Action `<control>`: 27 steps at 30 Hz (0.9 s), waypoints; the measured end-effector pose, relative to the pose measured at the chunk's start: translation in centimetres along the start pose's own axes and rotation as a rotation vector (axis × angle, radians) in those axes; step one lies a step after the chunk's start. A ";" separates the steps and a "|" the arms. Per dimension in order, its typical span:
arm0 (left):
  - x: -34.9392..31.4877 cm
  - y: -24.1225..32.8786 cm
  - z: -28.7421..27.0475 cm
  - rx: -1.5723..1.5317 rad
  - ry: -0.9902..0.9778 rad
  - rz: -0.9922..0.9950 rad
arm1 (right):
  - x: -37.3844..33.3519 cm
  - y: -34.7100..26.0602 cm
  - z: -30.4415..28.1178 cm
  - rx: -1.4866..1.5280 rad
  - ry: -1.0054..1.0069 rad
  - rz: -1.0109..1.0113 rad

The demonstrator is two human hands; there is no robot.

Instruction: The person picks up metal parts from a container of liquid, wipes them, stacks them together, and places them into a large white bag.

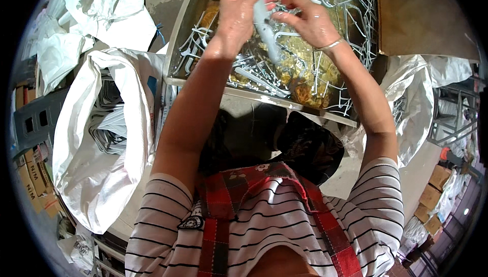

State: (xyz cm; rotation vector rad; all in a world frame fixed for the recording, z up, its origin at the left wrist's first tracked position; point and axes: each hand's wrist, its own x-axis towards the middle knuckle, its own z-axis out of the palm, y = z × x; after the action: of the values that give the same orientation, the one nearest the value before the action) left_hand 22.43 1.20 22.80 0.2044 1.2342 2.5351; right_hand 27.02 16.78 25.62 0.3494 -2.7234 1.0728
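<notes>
Both my hands are over a metal tub [244, 93] of liquid with many pale grey plastic hangers [262, 79] in it. My left hand [238, 15] is closed around a pale grey plastic hanger [266, 33], seen nearly edge-on, its long arm slanting down to the right. Just right of that hanger is my right hand [314, 24], thumb and fingers apart, the fingertips close to it. Whether they touch it I cannot tell. Both hands look wet.
Left of the tub stands an open white woven sack [76, 139] with stacked grey hangers [109, 132] inside. A brown board [424, 17] borders the tub's right side, above another white sack [414, 101]. Cardboard boxes [33, 180] stand at the far left.
</notes>
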 end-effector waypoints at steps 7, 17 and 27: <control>0.9 2.7 -3.0 0.235 0.300 -0.033 | -7.4 12.5 2.1 -0.607 -0.685 0.709; 0.4 2.0 -1.2 0.436 0.304 -0.056 | -10.5 18.7 4.7 -0.580 -0.196 0.522; -1.2 -2.7 1.4 0.646 -0.104 -0.318 | -8.5 13.6 -8.7 -0.366 0.045 0.405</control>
State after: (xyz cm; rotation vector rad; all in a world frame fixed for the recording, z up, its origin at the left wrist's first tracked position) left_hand 24.47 3.39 21.57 0.2519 1.8363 1.7755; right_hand 32.06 33.67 20.94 -0.2897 -2.9384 0.6180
